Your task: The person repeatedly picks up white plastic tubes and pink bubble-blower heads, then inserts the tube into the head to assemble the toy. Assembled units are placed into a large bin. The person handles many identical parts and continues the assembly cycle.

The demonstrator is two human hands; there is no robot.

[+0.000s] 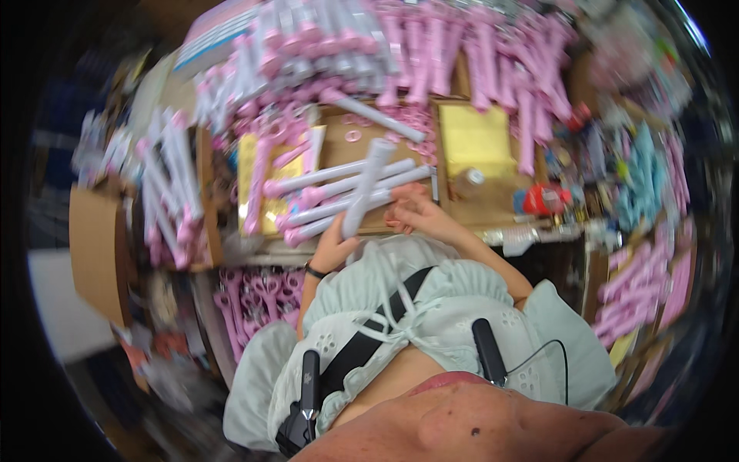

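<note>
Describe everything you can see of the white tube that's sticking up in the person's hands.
The white tube is a long, slim cylinder, seemingly plastic or wrapped in clear film, blurred by motion. It stands tilted, upper end leaning away from the person and slightly right, crossing over a fan of similar white tubes with pink ends. The left hand grips its lower end; the right hand is beside it, contact unclear. It is above a brown cardboard tray.
</note>
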